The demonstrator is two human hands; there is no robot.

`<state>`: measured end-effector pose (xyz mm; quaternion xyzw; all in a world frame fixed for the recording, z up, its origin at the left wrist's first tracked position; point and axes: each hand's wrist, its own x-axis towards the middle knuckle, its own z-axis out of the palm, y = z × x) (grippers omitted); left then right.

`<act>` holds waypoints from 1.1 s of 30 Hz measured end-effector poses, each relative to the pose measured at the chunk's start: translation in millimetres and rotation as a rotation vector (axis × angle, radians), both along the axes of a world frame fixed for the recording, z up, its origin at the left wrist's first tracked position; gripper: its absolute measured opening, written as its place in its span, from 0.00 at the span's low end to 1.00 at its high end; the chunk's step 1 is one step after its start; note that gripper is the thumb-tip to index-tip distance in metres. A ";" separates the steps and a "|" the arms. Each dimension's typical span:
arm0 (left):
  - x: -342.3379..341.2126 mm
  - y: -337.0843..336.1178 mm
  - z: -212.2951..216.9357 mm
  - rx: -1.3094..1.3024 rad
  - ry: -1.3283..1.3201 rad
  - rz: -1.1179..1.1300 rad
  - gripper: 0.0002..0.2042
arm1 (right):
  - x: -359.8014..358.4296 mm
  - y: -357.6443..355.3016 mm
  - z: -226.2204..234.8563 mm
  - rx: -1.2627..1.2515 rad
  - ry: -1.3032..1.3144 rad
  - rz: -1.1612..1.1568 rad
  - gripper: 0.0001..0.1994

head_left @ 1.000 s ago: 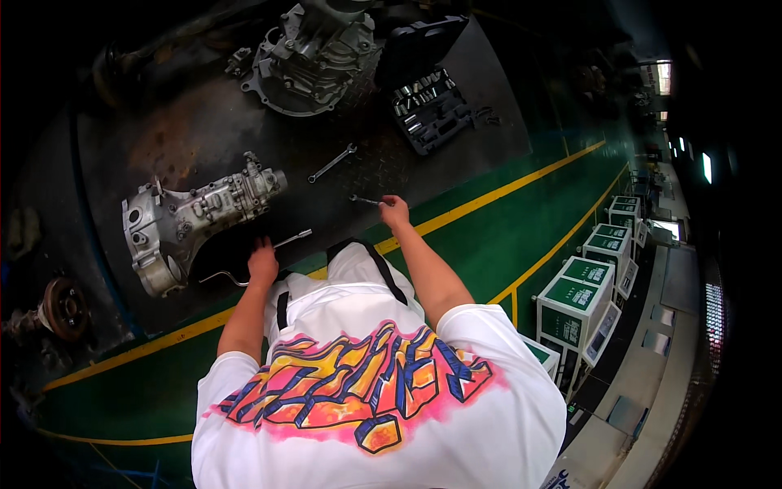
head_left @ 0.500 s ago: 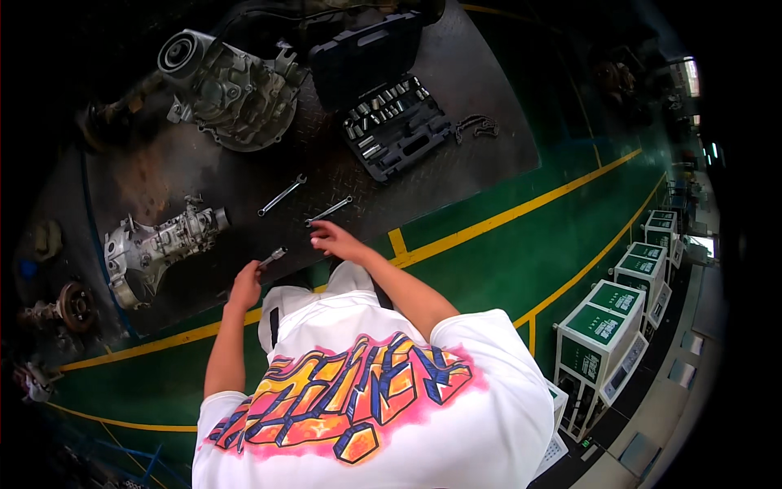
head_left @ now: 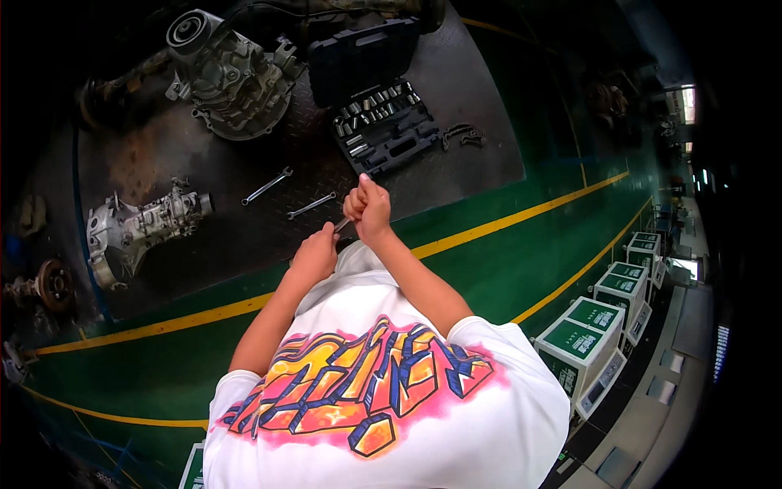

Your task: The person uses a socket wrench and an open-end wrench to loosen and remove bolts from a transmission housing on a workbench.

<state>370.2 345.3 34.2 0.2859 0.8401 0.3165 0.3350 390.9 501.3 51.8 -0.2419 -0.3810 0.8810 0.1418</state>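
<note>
My left hand point(head_left: 316, 254) is closed round a short silver metal hand tool point(head_left: 343, 224); mostly covered by fingers, its exact kind does not show. At its other end, my right hand point(head_left: 371, 213) grips it with curled fingers, the thumb side uppermost. Both hands are in front of my waist, near the table's front edge. Just beyond them lies a combination wrench point(head_left: 312, 205), and a longer wrench point(head_left: 267, 187) rests farther left. An open black socket set case point(head_left: 389, 134) with rows of silver sockets is beyond my right hand.
A large gearbox housing point(head_left: 236, 81) stands at the back left of the dark metal table point(head_left: 464, 183). A smaller transmission point(head_left: 147, 224) lies at the left. Right of the case is a chain-like piece point(head_left: 463, 134). White-and-green cabinets point(head_left: 580, 330) stand along the right.
My left hand has brought the metal tool rightward and up. The right hand, formerly open and apart near the wrench, has moved right and closed on the tool's other end.
</note>
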 end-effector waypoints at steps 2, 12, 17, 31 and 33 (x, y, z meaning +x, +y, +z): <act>-5.2 15.6 23.6 -0.039 0.016 -0.032 0.08 | -5.6 26.1 11.9 -0.055 0.034 -0.083 0.25; -26.5 127.7 62.0 -0.219 0.140 0.056 0.14 | -28.6 167.2 -14.7 -0.324 0.245 -0.103 0.25; -21.8 168.3 69.1 -0.264 -0.057 0.111 0.15 | -22.7 224.7 -35.6 -0.503 0.144 -0.045 0.25; 21.0 173.5 112.1 -0.018 -0.110 0.262 0.18 | -49.7 274.3 -1.1 -0.439 -0.215 -0.049 0.23; 28.7 150.0 121.4 0.004 -0.145 0.405 0.20 | -41.1 360.8 -52.0 -0.314 -0.004 -0.384 0.22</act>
